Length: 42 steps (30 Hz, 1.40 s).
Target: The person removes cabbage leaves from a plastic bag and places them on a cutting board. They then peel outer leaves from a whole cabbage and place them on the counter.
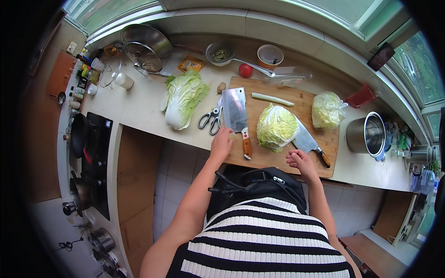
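Note:
A wooden cutting board (pixel 278 153) lies before me on the counter. My left hand (pixel 221 144) rests near its left edge, close to a cleaver (pixel 234 107) with a wooden handle, and holds nothing that I can see. On the board's middle sits a cut piece of napa cabbage (pixel 277 128). A kitchen knife (pixel 306 137) lies to its right, its blade partly hidden by the cabbage. Over the front of the board hovers my right hand (pixel 300 163), loosely curled and without a visible object. Behind the cabbage is a pale green stalk (pixel 272 99).
Left of the board lie scissors (pixel 211 120), a ginger piece (pixel 221 88) and another napa cabbage (pixel 183 100). A tomato (pixel 245 70) and a ladle (pixel 255 66) are behind. Bagged cabbage (pixel 328 109) and a steel pot (pixel 365 135) stand right. A cooktop (pixel 99 166) is at left.

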Each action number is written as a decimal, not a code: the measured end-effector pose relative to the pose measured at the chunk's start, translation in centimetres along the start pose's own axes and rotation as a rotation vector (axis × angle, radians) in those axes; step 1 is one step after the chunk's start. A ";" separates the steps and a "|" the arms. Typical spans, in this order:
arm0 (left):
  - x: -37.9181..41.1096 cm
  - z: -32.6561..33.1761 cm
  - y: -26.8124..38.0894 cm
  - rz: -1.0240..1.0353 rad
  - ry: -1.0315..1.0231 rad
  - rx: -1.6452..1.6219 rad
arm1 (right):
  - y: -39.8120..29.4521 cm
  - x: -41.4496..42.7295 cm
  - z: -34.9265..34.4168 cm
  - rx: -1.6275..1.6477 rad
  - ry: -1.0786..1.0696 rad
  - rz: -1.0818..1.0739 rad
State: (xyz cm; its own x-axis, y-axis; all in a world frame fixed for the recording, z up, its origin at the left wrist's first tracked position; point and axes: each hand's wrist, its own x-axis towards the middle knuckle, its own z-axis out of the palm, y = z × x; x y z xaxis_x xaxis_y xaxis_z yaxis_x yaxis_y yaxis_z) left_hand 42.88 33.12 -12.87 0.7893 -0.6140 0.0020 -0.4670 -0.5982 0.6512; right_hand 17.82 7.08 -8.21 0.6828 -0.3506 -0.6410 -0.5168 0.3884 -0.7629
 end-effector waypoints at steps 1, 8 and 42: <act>-0.2 0.5 -1.5 -0.097 -0.037 -0.156 | 0.0 -0.3 0.0 0.000 0.009 0.003; 0.1 -0.8 -4.2 -0.622 -0.049 -1.135 | 0.8 -1.4 -0.1 0.043 0.056 -0.023; -8.4 -6.6 -6.5 -0.619 0.290 -1.059 | 0.6 8.3 -0.5 -1.024 0.598 -0.469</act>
State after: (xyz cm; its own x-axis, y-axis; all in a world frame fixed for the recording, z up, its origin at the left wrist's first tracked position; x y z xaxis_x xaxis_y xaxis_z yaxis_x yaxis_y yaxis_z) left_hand 41.89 45.61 -12.15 0.8823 -0.1630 -0.4416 0.4535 0.0428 0.8902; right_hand 22.94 3.99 -14.03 0.7073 -0.7063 -0.0279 -0.6327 -0.6150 -0.4705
